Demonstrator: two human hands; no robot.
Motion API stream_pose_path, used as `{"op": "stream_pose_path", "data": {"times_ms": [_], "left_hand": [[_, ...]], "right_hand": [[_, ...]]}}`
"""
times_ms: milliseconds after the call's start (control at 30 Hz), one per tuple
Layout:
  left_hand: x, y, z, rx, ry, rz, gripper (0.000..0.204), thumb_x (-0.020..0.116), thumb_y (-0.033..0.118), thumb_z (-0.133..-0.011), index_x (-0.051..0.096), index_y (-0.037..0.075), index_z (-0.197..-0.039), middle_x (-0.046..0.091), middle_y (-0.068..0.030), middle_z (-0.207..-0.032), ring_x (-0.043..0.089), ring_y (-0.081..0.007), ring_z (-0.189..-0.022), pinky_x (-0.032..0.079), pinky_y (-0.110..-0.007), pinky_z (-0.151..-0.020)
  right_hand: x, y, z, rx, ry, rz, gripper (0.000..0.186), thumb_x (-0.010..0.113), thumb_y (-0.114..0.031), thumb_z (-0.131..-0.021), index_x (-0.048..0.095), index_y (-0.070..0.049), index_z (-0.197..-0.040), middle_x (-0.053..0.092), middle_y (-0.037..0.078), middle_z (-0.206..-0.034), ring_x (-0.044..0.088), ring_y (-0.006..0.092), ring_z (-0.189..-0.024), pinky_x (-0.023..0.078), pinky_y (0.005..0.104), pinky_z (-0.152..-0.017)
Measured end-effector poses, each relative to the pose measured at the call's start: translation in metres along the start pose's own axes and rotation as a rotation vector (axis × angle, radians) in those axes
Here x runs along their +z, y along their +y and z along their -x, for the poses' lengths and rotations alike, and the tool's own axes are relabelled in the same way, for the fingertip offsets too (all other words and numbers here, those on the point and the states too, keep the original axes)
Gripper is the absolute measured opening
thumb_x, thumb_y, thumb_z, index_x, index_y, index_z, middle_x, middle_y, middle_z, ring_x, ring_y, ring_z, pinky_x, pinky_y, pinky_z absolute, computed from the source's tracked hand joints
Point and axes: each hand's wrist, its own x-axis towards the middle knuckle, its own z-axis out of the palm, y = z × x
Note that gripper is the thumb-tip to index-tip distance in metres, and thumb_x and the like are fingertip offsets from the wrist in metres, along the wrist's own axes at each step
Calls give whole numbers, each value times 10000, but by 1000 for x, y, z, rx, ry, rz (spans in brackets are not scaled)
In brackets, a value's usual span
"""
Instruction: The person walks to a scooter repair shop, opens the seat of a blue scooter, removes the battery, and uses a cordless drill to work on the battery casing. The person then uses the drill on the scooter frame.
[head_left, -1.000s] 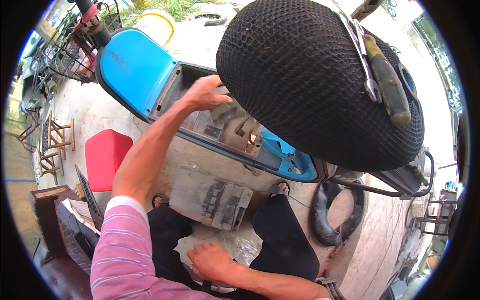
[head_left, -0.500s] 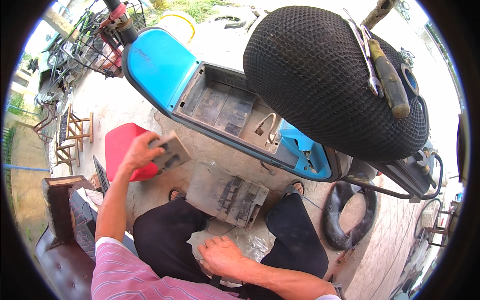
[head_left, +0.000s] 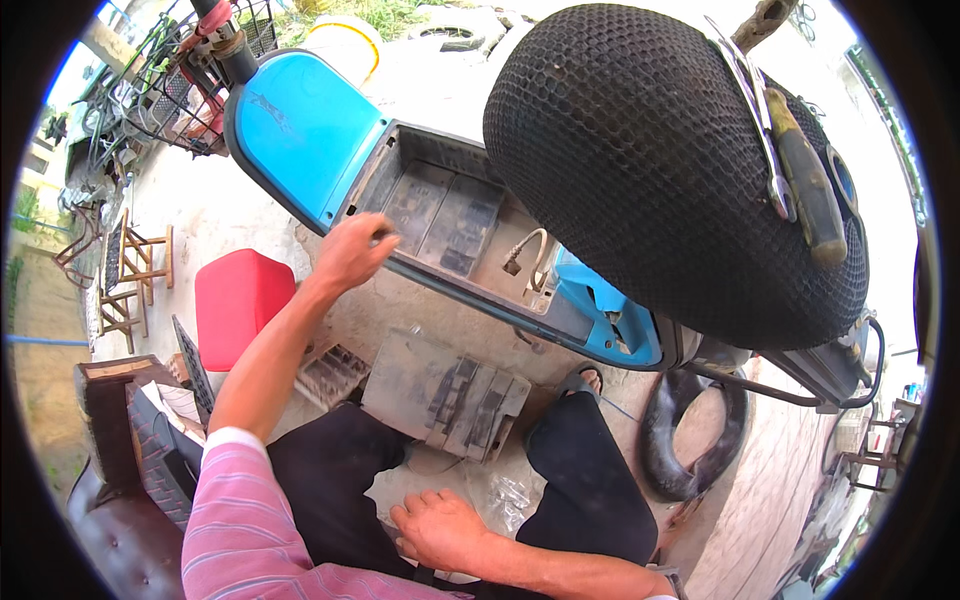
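Blue scooter (head_left: pixel 500 312) spans the upper middle of our view, handlebar end at upper left, rear at right, on pale ground. Left to right, we log: a wooden stool (head_left: pixel 148 262); below it a tufted brown chair (head_left: pixel 125 540); then a red box-shaped cushion (head_left: pixel 245 305) just beyond our left forearm. A dark ribbed block (head_left: pixel 332 375) lies on the ground by our left knee.

Left hand (head_left: pixel 355 250): at the near edge of the scooter's open compartment (head_left: pixel 440 150), fingers curled, narrow gap to the thumb, nothing visible in it; we cannot tell whether it touches the rim. Inside the compartment, dusty dark slabs (head_left: pixel 468 228) lie side by side; right of them, a pale cable ends in a plug (head_left: pixel 512 265).

On the ground between our feet, a grey case (head_left: pixel 405 385) with black strips. Right hand (head_left: pixel 437 530): above our lap, loosely bent, back upward; we cannot tell if it holds anything. Clear plastic wrap (head_left: pixel 510 500) beside it.

Farther right, a black mesh-covered seat (head_left: pixel 640 170), a wrench (head_left: pixel 780 195) and a screwdriver-like tool (head_left: pixel 812 190) resting on it. Below, a black inner tube (head_left: pixel 660 445).
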Motion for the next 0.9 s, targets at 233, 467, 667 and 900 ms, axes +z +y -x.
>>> {"op": "stream_pose_path", "data": {"times_ms": [233,467,667,900], "left_hand": [[97,27,-128,-367,-244,-85,583,711,434,-801,622,59,-1239,572,-164,-1323,536,-321,-1217,444,-433,-1021],[179,-8,-171,-290,-137,-95,845,707,603,-716,526,75,-1350,449,-222,-1390,384,-371,-1320,342,-524,-1060],[180,-18,-167,-172,-111,-121,826,679,629,-730,533,100,-1348,435,-227,-1394,386,-376,-1318,340,-566,-1051],[168,10,-159,-242,-99,-209,805,687,592,-739,540,54,-1319,475,-186,-1348,398,-345,-1300,341,-520,-1057]], "right_hand": [[-11,0,2,25,11,-10,311,655,-331,-838,615,-71,-1004,642,120,-946,629,287,-913,481,417,-792],[24,10,14,67,71,9,183,609,-214,-775,659,-114,-920,638,98,-888,613,265,-897,466,406,-807],[19,5,12,37,92,-57,242,612,-212,-747,668,-109,-959,632,103,-880,609,274,-882,463,412,-799],[-1,1,14,53,137,-62,272,603,-196,-752,658,-125,-1009,626,117,-889,605,293,-878,460,418,-797]]}}
